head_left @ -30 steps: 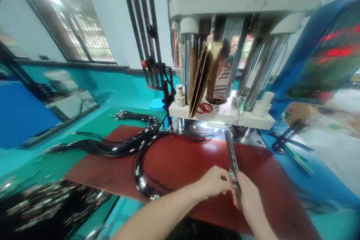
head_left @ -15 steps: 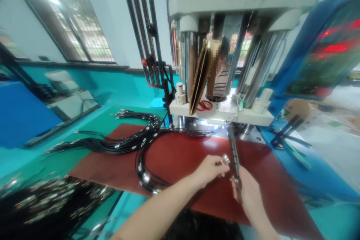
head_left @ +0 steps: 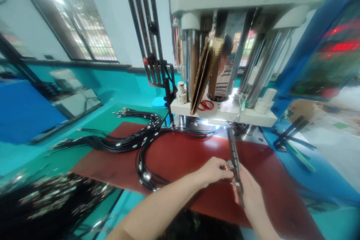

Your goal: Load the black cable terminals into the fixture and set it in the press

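My left hand (head_left: 213, 170) pinches a small silver cable connector (head_left: 228, 165) and presses it against a long dark metal fixture bar (head_left: 233, 153). That bar runs from under the press toward me over the red mat (head_left: 180, 157). My right hand (head_left: 250, 193) is wrapped round the near end of the bar, fingers closed. A loop of black cables (head_left: 146, 165) with silver plugs lies on the mat just left of my left hand.
A vertical press (head_left: 225, 60) with steel columns stands behind the mat; red scissors (head_left: 205, 105), cardboard and white spools sit on its white platen. More black cable bundles (head_left: 118, 140) trail left over the green bench, and a heap (head_left: 47, 202) lies at the lower left. A blue control cabinet (head_left: 323, 52) is at right.
My left hand lifted the connector away from the bar half a second ago, then brought it back against the bar. My right hand kept its grip on the bar.
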The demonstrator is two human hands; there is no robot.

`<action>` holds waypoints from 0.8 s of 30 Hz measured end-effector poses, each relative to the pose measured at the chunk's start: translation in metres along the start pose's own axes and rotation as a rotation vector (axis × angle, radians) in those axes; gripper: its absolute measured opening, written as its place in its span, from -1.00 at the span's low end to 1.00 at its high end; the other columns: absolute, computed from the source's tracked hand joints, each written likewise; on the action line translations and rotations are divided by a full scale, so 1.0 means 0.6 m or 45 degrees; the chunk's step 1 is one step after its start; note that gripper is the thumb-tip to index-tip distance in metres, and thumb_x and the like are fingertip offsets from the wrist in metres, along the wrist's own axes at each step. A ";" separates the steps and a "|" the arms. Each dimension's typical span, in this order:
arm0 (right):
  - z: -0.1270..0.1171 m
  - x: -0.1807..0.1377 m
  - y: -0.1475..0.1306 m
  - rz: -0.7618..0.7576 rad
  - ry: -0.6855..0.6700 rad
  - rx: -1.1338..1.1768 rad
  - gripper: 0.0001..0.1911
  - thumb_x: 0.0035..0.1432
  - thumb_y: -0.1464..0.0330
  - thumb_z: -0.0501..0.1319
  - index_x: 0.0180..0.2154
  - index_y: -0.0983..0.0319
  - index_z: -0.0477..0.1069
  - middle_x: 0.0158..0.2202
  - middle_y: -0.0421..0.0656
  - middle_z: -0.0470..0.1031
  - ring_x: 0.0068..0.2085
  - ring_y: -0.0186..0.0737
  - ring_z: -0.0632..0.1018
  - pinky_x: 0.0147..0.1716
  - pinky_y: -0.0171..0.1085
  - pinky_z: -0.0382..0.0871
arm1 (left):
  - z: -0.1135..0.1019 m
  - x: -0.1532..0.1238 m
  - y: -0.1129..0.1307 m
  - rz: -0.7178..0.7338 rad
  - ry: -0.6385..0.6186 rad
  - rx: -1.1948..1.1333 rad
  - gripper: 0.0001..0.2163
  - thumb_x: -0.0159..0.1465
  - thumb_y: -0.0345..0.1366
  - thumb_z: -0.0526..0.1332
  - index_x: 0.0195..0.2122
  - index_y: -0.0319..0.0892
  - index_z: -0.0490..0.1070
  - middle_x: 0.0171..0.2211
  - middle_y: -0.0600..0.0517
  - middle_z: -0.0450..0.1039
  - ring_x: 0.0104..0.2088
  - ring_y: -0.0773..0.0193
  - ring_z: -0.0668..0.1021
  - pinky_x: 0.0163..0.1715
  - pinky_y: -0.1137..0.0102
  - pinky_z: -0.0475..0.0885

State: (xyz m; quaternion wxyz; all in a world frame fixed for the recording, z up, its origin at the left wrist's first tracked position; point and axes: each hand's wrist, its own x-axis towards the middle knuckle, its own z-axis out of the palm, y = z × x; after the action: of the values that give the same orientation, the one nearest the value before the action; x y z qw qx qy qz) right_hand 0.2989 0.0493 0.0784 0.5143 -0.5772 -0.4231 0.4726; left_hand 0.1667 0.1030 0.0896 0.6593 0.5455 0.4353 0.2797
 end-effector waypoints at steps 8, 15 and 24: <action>0.001 -0.003 0.002 0.040 0.017 0.034 -0.41 0.06 0.06 0.14 0.02 0.32 0.27 -0.62 -0.26 0.34 -0.69 -0.31 0.31 -0.75 -0.34 0.23 | -0.005 0.002 -0.009 0.039 0.016 0.082 -0.84 0.02 -0.25 0.18 -0.54 -0.22 0.23 -0.66 0.17 0.22 -0.65 0.49 0.23 -0.62 0.53 0.08; 0.003 -0.001 0.005 0.075 0.074 0.094 -0.42 0.05 0.04 0.16 0.00 0.28 0.29 -0.59 -0.25 0.37 -0.70 -0.35 0.28 -0.77 -0.37 0.18 | -0.002 0.005 -0.017 0.141 0.002 0.254 -0.77 0.13 -0.18 0.06 -0.50 -0.25 0.31 -0.65 0.13 0.25 -0.61 0.44 0.28 -0.57 0.51 0.17; 0.001 0.002 0.000 0.076 0.031 -0.003 -0.32 0.01 -0.05 0.13 0.02 0.30 0.30 -0.62 -0.24 0.36 -0.70 -0.30 0.31 -0.77 -0.32 0.22 | -0.004 0.002 -0.003 0.132 0.014 0.101 -0.81 -0.02 -0.27 0.20 -0.63 -0.25 0.24 -0.65 0.16 0.20 -0.57 0.45 0.26 -0.54 0.51 0.13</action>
State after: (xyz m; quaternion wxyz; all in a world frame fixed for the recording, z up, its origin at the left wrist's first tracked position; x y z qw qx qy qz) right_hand 0.2986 0.0506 0.0784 0.5044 -0.5959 -0.3998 0.4802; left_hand 0.1652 0.1048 0.0872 0.6195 0.5913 0.4209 0.2990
